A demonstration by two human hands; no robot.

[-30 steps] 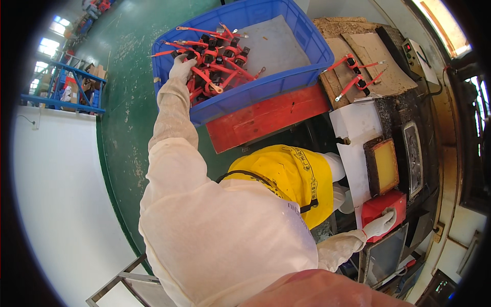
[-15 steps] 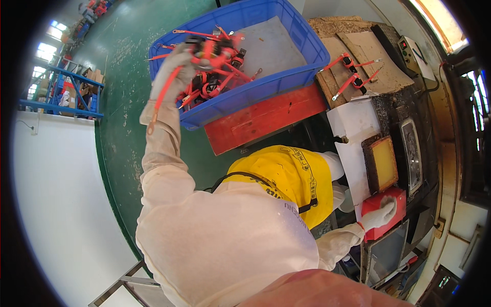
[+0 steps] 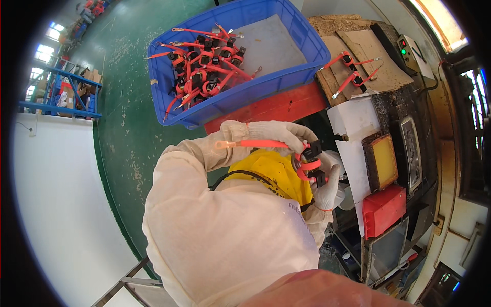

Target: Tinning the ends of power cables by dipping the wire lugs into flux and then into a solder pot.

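1. You have one red-cabled part [image 3: 310, 166] between your hands, in front of your body and above the yellow cloth [image 3: 261, 169]. Its copper-coloured lug [image 3: 224, 145] points to your left.
2. Your left hand [image 3: 293, 134], gloved in white, has a narrow grip on the part, close to its black end pieces.
3. Your right hand [image 3: 330, 185], also gloved, meets the part at its lower end. Some of its fingers are hidden, so I cannot tell how firmly its grip is drawn in.
4. This piece looks to be midway through handling: it is in neither the blue bin [image 3: 255, 89] nor on the table [image 3: 327, 24].
5. A heap of similar parts [image 3: 208, 64] crowds the bin's left side, while two similar parts [image 3: 357, 79] lie apart on the table, near the cardboard [image 3: 393, 75].
6. Whether the heap is finished or waiting, I cannot tell; the same goes for the pair.
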